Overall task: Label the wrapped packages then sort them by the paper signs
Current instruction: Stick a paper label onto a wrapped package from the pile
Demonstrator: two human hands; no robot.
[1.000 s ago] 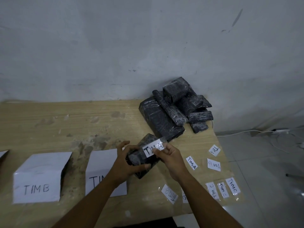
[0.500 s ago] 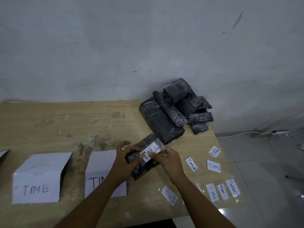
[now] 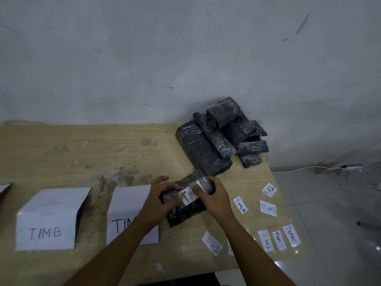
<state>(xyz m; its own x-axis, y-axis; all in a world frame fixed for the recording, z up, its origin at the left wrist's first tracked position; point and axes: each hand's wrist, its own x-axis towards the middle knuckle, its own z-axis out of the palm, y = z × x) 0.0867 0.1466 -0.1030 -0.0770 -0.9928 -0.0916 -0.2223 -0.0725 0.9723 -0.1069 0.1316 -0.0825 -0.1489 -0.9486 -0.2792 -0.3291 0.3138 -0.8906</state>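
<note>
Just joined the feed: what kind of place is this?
Likely a makeshift packing or sorting spot: a worn wooden table against a scuffed wall, a pile of black wrapped packages, and handwritten paper signs.

black packages, white signs, tan table

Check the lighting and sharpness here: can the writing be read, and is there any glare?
Head view: dim, flat, bluish light; no motion blur, and the TIMB sign and loose labels read sharply. Head view: small glints on the pile's plastic wrap, no washout. Head view: the label on the held package is partly covered by the right hand; only TIM shows.
</note>
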